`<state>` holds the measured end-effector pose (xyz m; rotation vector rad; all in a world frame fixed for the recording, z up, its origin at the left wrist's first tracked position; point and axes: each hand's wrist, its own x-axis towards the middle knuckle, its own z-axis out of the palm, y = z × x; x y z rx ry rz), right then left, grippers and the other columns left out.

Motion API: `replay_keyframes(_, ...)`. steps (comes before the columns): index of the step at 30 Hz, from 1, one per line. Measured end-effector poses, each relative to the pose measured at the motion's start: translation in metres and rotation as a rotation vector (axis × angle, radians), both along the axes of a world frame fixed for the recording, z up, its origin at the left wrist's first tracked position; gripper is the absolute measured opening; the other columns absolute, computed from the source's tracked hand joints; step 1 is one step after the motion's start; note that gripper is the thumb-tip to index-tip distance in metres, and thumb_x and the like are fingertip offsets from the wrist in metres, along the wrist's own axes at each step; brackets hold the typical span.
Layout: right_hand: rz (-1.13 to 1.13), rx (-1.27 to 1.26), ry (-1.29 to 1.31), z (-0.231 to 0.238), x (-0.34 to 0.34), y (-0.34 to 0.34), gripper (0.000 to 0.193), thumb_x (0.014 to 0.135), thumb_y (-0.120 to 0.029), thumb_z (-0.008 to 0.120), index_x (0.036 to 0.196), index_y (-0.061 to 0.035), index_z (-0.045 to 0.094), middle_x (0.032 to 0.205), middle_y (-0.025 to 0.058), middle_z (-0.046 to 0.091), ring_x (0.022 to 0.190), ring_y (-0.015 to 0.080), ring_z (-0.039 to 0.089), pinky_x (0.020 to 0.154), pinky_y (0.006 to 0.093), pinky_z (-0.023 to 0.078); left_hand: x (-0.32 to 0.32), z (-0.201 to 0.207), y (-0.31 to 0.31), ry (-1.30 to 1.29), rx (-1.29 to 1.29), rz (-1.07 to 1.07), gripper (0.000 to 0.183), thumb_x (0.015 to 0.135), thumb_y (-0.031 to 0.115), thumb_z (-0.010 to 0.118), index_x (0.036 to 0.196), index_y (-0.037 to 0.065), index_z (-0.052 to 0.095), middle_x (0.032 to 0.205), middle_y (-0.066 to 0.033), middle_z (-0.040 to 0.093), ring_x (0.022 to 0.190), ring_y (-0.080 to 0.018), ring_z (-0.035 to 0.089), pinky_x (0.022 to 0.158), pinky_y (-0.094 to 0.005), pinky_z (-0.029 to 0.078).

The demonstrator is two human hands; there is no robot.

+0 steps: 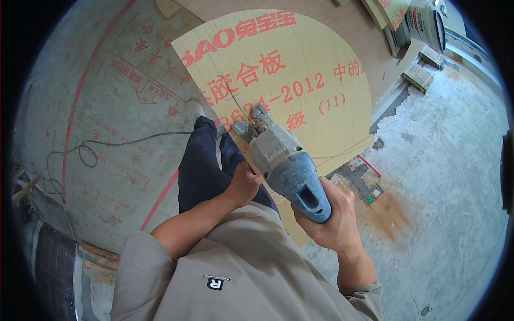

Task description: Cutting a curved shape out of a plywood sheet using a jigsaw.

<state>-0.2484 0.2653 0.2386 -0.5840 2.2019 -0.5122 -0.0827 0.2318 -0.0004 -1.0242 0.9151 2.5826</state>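
My right hand [334, 216] is wrapped round the rear of a jigsaw [289, 168] with a worn blue body and a grey metal front. The saw's shoe sits on a yellowish plywood sheet [321, 59] with a curved outer edge and red print. A thin dark line, either a cut or a mark, runs from the far left of the sheet down to the saw's front; the blade itself is hidden. Beside the saw, my left hand [247, 183] is closed at the sheet's left edge, its fingers partly out of sight.
A dark cord [118, 143] loops over the red-marked floor on the left. Under the sheet's far side lies a brown board [225, 8]. A white bucket [425, 27] stands at the far right near stacked boards. My foot [196, 109] is beside the sheet.
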Motion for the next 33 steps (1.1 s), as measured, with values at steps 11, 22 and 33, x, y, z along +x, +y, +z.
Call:
replay_keyframes(11, 0.016, 0.047, -0.036, 0.004, -0.005, 0.018, 0.019, 0.078, -0.009, 0.08, 0.09, -0.0033, 0.067, 0.074, 0.0145, 0.067, 0.066, 0.0332, 0.071, 0.067, 0.0366, 0.055, -0.007, 0.012, 0.015, -0.055, 0.098, 0.087, 0.021, 0.093, -0.006, 0.061, 0.112, -0.002, 0.069, 0.098, -0.0032, 0.072, 0.085, -0.01, 0.063, 0.075, -0.0286, 0.051)
replay_keyframes(22, 0.04, 0.051, -0.03, 0.003, -0.007, 0.006, 0.02, 0.077, -0.01, 0.081, 0.089, -0.0027, 0.067, 0.075, 0.0152, 0.067, 0.068, 0.0343, 0.071, 0.067, 0.0362, 0.055, -0.007, 0.008, 0.015, 0.041, -0.034, 0.044, 0.018, 0.09, -0.003, 0.057, 0.103, -0.001, 0.07, 0.087, -0.0006, 0.069, 0.078, -0.0077, 0.059, 0.07, -0.0286, 0.048)
replay_keyframes(33, 0.024, 0.022, -0.013, 0.0, -0.005, 0.0, 0.019, 0.078, -0.009, 0.08, 0.09, -0.002, 0.067, 0.075, 0.0149, 0.067, 0.066, 0.0339, 0.069, 0.066, 0.0365, 0.054, -0.008, 0.01, 0.016, 0.086, -0.007, 0.11, 0.027, 0.087, -0.005, 0.051, 0.105, -0.002, 0.071, 0.089, -0.0016, 0.069, 0.082, -0.0083, 0.058, 0.075, -0.028, 0.049)
